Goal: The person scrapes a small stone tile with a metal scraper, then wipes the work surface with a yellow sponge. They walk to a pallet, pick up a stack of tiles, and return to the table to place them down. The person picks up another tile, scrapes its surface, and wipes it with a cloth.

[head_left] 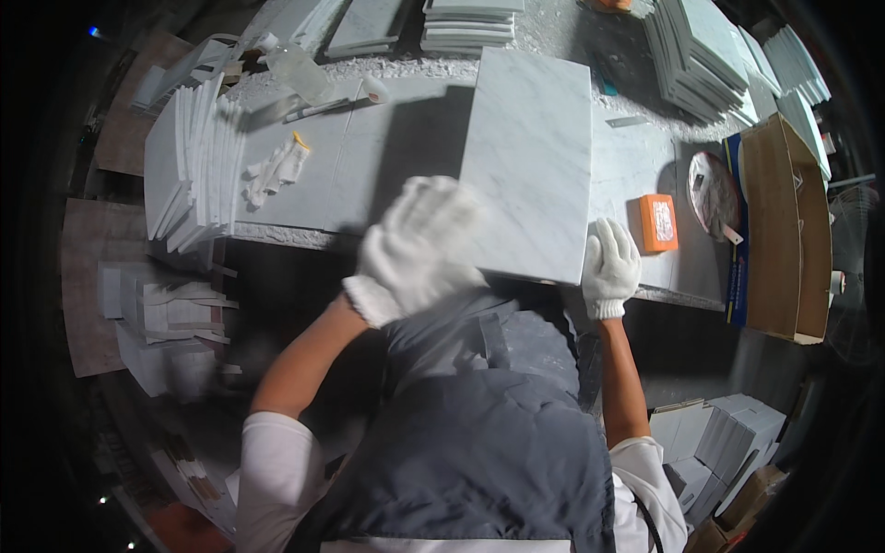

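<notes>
A pale grey-veined marble slab [527, 157] lies on the worktable in front of me, its near end at the table's front edge. My left hand [415, 241], in a white knit glove, is at the slab's near left edge; it is blurred by motion, with its fingers looking stretched out. Along the slab's near right edge rests my right hand [612, 263], gloved the same way, fingers extended against the slab's side. Its thumb is hidden. To the right of that hand sits an orange box-like block [658, 223] with a pale patch.
Thin slabs [189, 166] lean upright at the left, with more stacks [470, 23] along the back and at the far right [696, 60]. A spare glove [277, 170], a clear bottle [297, 74] and a marker [315, 110] lie left. An open cardboard box [782, 235] stands right.
</notes>
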The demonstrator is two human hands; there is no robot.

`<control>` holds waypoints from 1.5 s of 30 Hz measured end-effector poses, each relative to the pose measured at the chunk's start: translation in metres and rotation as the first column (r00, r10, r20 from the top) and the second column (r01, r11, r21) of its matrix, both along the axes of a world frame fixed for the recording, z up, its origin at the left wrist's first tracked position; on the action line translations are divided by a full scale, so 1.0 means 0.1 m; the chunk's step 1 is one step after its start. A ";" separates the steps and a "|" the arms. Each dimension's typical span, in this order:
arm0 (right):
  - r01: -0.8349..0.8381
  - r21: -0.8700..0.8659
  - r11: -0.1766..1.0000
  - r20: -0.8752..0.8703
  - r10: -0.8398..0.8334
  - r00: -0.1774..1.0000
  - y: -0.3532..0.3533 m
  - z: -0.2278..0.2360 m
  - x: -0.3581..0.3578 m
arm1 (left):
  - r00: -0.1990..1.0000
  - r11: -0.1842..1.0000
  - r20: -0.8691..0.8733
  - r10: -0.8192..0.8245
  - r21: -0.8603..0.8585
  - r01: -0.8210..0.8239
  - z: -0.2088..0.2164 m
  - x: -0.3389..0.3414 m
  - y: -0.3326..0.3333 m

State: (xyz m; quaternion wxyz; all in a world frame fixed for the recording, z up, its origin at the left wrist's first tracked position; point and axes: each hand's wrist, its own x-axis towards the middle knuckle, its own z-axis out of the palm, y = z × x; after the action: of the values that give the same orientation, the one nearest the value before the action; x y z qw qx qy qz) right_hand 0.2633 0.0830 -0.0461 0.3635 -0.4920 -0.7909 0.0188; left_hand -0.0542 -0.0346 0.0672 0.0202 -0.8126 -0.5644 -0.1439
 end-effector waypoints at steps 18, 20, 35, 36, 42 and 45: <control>0.007 0.056 0.998 0.051 -0.010 0.999 -0.01 -0.02 -0.05 | -0.092 0.752 0.846 0.525 -0.511 -0.416 -0.10 0.06 -0.05; 0.008 0.049 0.999 0.063 -0.011 0.998 -0.01 -0.02 -0.04 | 0.081 0.786 0.878 0.471 -0.376 -0.491 -0.08 0.02 0.03; 0.004 0.036 0.999 0.024 -0.005 1.000 0.02 0.07 -0.09 | 0.991 0.988 0.097 -0.093 -0.117 0.104 0.19 0.82 -0.19; -0.002 0.035 0.999 0.032 0.001 0.999 0.02 0.07 -0.08 | 0.978 0.978 0.128 -0.164 -0.105 0.178 0.21 0.81 -0.24; -0.022 0.033 0.999 0.044 0.020 0.999 0.02 0.05 -0.07 | 0.936 0.993 0.336 -0.107 0.091 0.081 0.29 0.60 -0.38; -0.014 0.016 1.000 0.060 0.013 0.998 0.03 0.05 -0.07 | 0.942 0.984 0.337 0.004 0.166 -0.063 0.30 0.44 -0.43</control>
State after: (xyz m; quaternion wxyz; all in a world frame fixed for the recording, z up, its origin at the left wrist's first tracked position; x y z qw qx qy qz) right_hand 0.2566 0.0857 -0.0414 0.3434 -0.4838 -0.8050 0.0001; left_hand -0.0097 -0.0772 0.0973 -0.0023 -0.7616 -0.5586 -0.3286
